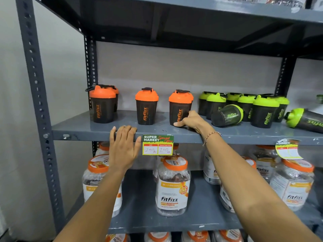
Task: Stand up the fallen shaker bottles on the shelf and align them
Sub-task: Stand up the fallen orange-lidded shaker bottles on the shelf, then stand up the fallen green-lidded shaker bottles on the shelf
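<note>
Two hands work the grey metal shelf [83, 130]: the right hand [189, 120] wraps the base of an upright orange-lidded shaker [180, 107], probably nudging it into line, while the left hand [125, 145] lies flat and empty on the shelf's front edge, likely bracing. Right of that shaker, two green-lidded shakers [227, 116] [305, 119] lie toppled among standing ones.

On the shelf [83, 131] I see three bottles [146, 106] standing toward its left end, a cluster of bottles [248, 105] toward its right. Two bottles lie toppled there: one [227, 116] before the cluster, another [305, 119] at the right end.
</note>
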`<state>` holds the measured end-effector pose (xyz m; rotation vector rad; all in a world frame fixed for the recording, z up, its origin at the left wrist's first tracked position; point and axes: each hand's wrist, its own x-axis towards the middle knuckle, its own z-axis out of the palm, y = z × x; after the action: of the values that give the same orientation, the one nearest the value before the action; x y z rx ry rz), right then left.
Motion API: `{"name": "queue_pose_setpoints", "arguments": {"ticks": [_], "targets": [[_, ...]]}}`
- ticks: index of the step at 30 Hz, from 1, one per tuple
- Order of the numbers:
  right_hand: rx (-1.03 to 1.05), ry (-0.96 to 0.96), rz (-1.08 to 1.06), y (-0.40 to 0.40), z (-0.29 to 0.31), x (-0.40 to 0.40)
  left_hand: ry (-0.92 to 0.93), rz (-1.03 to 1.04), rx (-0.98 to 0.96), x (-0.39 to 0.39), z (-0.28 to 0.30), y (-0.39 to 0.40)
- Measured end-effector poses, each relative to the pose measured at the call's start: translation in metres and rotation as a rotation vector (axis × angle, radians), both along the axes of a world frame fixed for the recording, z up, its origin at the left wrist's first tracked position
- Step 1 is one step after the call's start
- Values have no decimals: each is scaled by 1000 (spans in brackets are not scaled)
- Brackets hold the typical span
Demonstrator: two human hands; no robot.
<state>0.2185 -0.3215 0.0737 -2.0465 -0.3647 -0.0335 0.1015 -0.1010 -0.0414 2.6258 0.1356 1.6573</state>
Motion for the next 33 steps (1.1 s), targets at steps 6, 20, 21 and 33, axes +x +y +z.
{"name": "queue_pose_setpoints", "arguments": {"ticks": [6, 20, 21, 33], "targets": [[30, -111, -74, -14, -2, -14, -36, -78, -130, -2, 4, -11], [73, -188, -553, -174, -7, 6, -37, 199, -64, 25, 3, -128], [34, -181, -515, -176, -5, 9, -43, 225, -63, 26, 2, -133], [-142, 132, -322, -184, 21, 33, 99, 10, 92, 72, 16, -240]]}}
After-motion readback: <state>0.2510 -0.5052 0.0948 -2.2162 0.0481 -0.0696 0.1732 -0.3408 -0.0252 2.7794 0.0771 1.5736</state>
